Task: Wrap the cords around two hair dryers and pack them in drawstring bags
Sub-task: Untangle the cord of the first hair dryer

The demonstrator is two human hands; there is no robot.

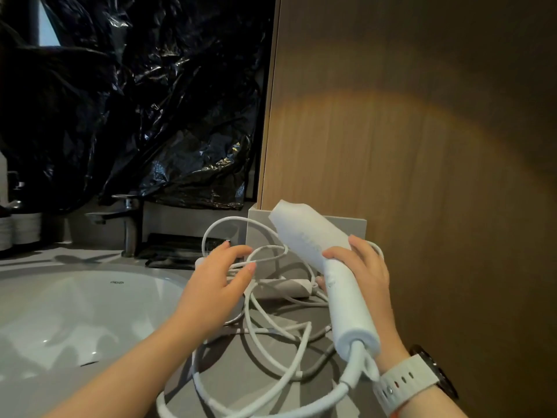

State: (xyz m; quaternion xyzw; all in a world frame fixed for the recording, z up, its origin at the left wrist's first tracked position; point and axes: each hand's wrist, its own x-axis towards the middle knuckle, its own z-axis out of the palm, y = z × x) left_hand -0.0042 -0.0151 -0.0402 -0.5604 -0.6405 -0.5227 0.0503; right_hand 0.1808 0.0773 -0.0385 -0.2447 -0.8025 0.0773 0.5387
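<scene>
My right hand [366, 273] grips a white hair dryer [328, 267] at the bend between barrel and handle, holding it above the grey counter with the nozzle pointing up and left. Its white cord [289, 378] runs from the handle's base and lies in loose tangled loops on the counter. My left hand [220, 282] hovers over the loops with fingers spread, holding nothing. A second white hair dryer [286, 288] lies flat on the counter behind the cords, partly hidden by my left hand. Dark fabric, possibly the bags [177, 248], lies by the tap.
A white sink basin [75, 312] fills the left of the counter, with a dark metal tap [126, 221] behind it. A wooden panel [422, 131] rises close on the right. Black plastic sheeting [135, 101] hangs behind. A white box [346, 227] stands against the panel.
</scene>
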